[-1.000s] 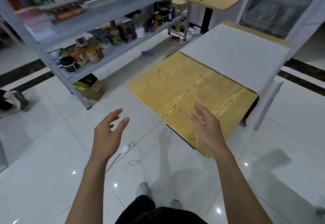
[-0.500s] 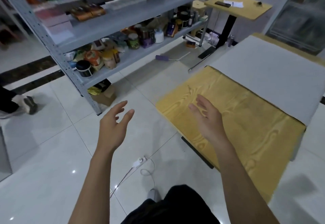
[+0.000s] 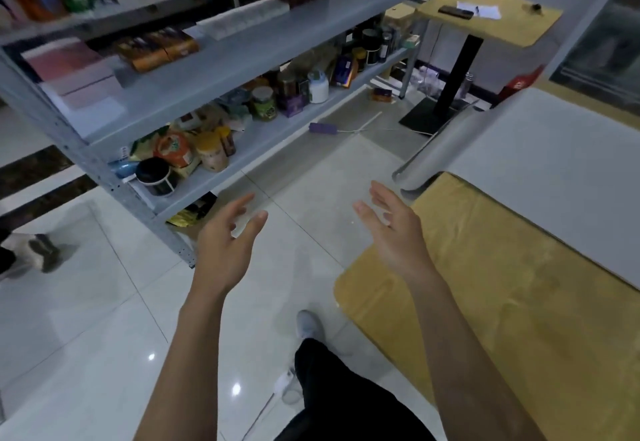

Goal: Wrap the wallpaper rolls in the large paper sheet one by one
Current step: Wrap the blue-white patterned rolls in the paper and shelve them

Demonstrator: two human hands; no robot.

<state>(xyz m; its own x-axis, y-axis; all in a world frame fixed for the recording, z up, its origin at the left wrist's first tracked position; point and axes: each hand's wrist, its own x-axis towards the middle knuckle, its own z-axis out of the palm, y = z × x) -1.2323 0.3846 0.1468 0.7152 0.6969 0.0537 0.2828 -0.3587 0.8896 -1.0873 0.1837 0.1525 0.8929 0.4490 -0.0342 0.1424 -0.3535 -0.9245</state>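
Now, from the head camera, both arms reach forward over the pale tiled floor (image 3: 104, 302). The left hand (image 3: 225, 243) hangs in the air with its fingers loosely spread and slightly bent, palm turned inward, holding nothing. The right hand (image 3: 391, 233) mirrors it, fingers relaxed and apart, palm facing the left hand, also holding nothing. It hovers just above the near left corner of the wooden table (image 3: 485, 319), and neither hand touches anything.

The large paper sheet (image 3: 554, 170), pale grey, lies flat across the far part of that table, well apart from both hands. Its left end hangs over the table's edge and curls under near the floor (image 3: 429, 160); whether that curl is only paper or a roll cannot be told. The yellow wood grain is bare on the near half of the table.

To the left stands a grey metal shelf rack (image 3: 242, 60) loaded with boxes, jars and packets; a black-lidded jar (image 3: 154, 177) sits at the near end of its lower shelf. A purple object (image 3: 322, 128) lies on the floor beside the rack. Farther back, a small side table (image 3: 485, 25) on a black post carries a dark phone (image 3: 455, 11) and a white slip of paper (image 3: 479, 10). Below the arms, black trousers (image 3: 346, 399) and a white shoe (image 3: 306, 323) show. Someone else's shoe (image 3: 41, 253) appears at the left edge.
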